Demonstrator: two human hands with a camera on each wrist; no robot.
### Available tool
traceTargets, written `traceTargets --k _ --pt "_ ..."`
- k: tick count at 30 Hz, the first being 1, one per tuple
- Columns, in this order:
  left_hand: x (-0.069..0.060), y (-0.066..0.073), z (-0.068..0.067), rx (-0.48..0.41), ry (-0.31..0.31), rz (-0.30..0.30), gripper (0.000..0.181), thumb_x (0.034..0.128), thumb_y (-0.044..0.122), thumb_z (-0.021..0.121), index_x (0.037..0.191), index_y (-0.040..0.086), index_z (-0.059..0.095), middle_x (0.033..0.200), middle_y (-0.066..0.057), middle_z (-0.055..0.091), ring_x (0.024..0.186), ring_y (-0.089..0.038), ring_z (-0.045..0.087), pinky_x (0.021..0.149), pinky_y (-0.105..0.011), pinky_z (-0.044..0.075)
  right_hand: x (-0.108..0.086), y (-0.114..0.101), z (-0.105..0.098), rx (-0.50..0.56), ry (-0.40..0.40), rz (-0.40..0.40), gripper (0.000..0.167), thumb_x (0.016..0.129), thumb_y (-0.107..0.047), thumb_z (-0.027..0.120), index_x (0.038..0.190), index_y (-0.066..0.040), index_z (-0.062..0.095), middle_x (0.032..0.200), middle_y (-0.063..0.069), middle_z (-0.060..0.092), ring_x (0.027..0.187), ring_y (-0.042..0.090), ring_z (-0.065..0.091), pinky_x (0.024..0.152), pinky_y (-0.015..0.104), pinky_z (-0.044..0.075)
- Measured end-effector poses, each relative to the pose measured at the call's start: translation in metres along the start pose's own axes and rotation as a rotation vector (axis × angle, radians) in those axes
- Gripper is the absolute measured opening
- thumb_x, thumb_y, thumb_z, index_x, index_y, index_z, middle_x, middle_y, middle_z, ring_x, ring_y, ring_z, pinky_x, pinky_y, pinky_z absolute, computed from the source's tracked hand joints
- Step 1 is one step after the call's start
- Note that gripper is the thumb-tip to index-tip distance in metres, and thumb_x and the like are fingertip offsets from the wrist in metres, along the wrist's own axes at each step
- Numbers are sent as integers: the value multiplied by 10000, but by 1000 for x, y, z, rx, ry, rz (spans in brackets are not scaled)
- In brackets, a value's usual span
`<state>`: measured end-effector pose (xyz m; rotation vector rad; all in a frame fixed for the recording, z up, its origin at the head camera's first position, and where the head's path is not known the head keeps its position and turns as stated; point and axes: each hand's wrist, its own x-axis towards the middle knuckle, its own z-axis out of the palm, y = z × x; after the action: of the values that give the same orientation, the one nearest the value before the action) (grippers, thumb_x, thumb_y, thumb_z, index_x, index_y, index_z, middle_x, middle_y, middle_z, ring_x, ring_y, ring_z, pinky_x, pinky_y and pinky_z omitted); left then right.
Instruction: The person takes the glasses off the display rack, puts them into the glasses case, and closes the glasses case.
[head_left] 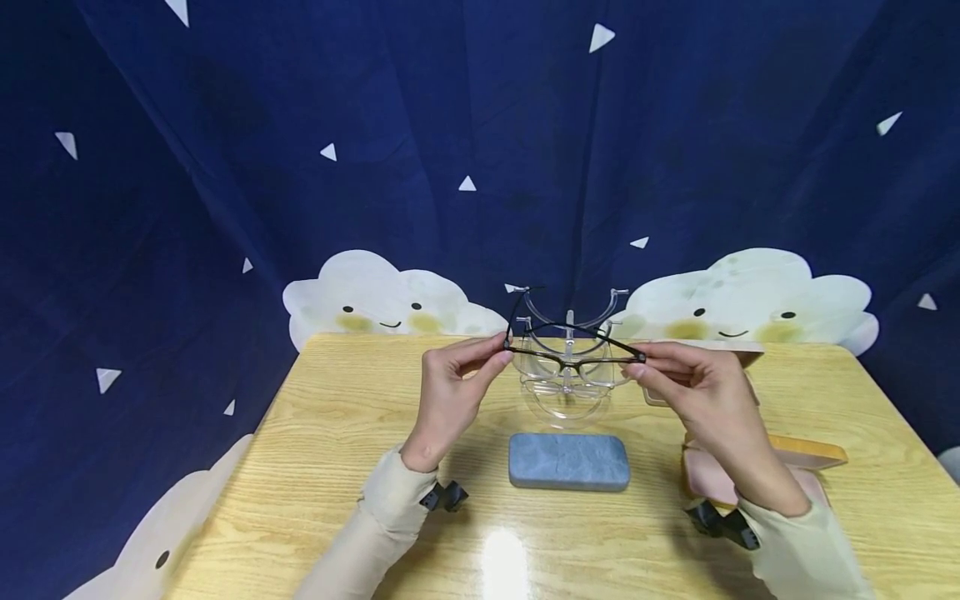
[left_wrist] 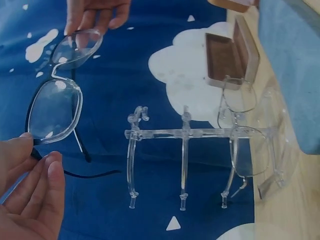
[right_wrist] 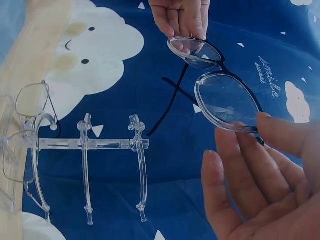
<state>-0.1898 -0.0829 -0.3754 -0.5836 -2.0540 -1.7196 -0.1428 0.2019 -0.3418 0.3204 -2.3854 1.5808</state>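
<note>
Head view: above the wooden table [head_left: 360, 392], the left hand [head_left: 453, 387] and right hand [head_left: 708, 392] each pinch one front corner of the black-framed glasses [head_left: 567, 364], whose temples point away from the person, in front of the clear stand [head_left: 570, 319]. A blue case [head_left: 568, 462] lies closed between the forearms; an orange case [head_left: 810, 451] sits open beside the right forearm.

Left wrist view: thumb and fingertips pinch the frame beside the hinge. Thin-rimmed glasses [left_wrist: 250, 152] rest on the stand's tier nearest the table, and a brown-lined case [left_wrist: 222, 60] stands open beyond.

Right wrist view: thumb and fingers pinch the other corner. Whether a temple tip touches the stand, I cannot tell.
</note>
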Motion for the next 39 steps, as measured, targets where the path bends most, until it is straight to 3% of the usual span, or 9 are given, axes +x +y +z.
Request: traceTargets --k 5,11,17,28,39 --pt "-3 -2 -2 24 -20 19 231 915 61 792 1132 -21 786 1117 -160 797 975 -256 798 858 -266 641 2 3 -2 6 -31 -31 276 939 -6 746 1184 117 708 903 -275 763 831 -41 758 695 183 628" --pt "-5 -4 -3 20 -33 20 234 912 57 793 1129 -31 783 1112 -163 798 971 -274 800 851 -309 647 0 4 -1 -60 -47 -51 210 925 -18 767 1124 47 750 881 -268 756 809 -59 744 701 157 615" --pt "-6 -2 -4 21 -39 12 232 911 65 796 1130 -11 790 1112 -154 801 971 -257 801 857 -367 652 -1 8 0 -40 -60 -80 211 906 41 761 1117 45 746 891 -238 762 783 -48 738 682 145 604" --pt "-5 1 -3 -81 -97 -109 354 920 27 774 1254 -72 712 1196 -225 764 1044 -309 780 926 -274 628 -2 6 -2 -28 -91 -75 218 927 14 751 1138 66 730 913 -176 788 768 26 765 699 200 630" --pt "-5 -1 -2 -76 -103 -67 349 938 32 750 1274 -54 707 1198 -222 764 1063 -301 777 937 -277 623 -2 3 -5 -6 -127 -51 228 957 -24 732 1168 61 727 966 -142 796 807 28 773 727 239 644"
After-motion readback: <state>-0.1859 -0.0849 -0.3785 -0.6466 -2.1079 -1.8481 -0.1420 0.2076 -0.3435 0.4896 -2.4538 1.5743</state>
